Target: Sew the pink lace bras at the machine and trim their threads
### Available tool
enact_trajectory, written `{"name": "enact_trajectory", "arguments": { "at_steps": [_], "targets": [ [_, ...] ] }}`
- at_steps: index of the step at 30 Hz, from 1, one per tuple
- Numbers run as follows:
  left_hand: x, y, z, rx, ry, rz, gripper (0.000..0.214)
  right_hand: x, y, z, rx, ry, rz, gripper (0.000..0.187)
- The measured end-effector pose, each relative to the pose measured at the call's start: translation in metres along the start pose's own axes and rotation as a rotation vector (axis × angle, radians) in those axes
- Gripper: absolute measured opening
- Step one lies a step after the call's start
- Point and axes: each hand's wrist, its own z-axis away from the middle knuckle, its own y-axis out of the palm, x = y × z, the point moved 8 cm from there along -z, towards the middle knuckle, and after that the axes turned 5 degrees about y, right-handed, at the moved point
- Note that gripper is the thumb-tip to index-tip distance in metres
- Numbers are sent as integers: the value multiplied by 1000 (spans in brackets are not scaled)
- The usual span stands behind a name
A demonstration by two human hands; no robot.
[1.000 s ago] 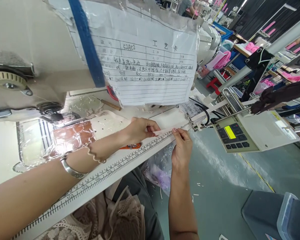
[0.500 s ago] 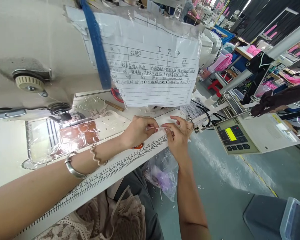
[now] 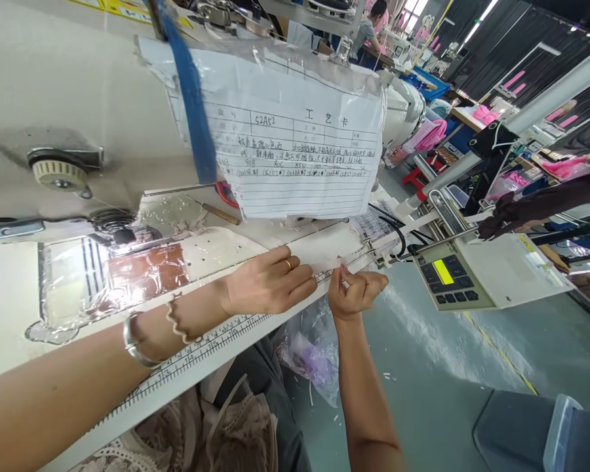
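Note:
My left hand (image 3: 270,282) is closed, back upward, over the ruler-marked front edge (image 3: 211,342) of the sewing machine table. Its fingertips are hidden underneath, so what they grip cannot be made out. Just right of it, my right hand (image 3: 354,292) has its fingers curled, thumb and forefinger pinching a thin, pale, see-through strip (image 3: 328,264). The strip stretches from that pinch toward my left hand's knuckles. Beyond my right hand, a metal tape feeder (image 3: 376,252) sits at the table's right end.
A handwritten paper card (image 3: 299,144) in plastic hangs from the sewing machine (image 3: 78,85). A wooden-handled awl (image 3: 221,213) lies behind my left hand. Beige lace garments (image 3: 246,426) rest on my lap. At right are a control box (image 3: 452,272) and a grey bin (image 3: 516,426).
My left hand has turned back-up and now covers the orange object on the table. My right hand has curled its fingers, and the pale strip shows between the hands.

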Motion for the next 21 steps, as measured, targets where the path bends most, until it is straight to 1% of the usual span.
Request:
{"name": "enact_trajectory", "arguments": {
  "at_steps": [3,5,7,8,10,12,13,15,18,20,21],
  "targets": [
    [-3,0,0,-5,17,15,30,-8,-3,3,-61,44,7,46],
    [-3,0,0,-2,26,20,30,-10,-1,5,-27,53,7,46],
    [-3,0,0,-2,34,29,30,-8,3,5,32,24,-5,45],
    [-3,-1,0,-2,37,33,29,-6,4,4,41,5,-11,44],
    [-3,0,-1,4,43,38,28,-2,-1,1,5,-19,-14,42],
    [-3,0,-1,21,49,36,25,2,-6,-4,-42,-15,-25,39],
    [-3,1,-1,36,51,34,24,4,-7,-7,-45,-5,-42,37],
    [-4,0,0,67,72,31,21,9,-6,-12,-26,17,-112,31],
    [-6,-5,6,95,114,29,19,23,-4,-16,-9,37,-300,17],
    [-6,-10,13,102,110,24,20,30,-3,-17,16,107,-462,9],
    [-5,-12,16,107,96,22,20,32,0,-17,46,169,-541,11]
  ]
}}
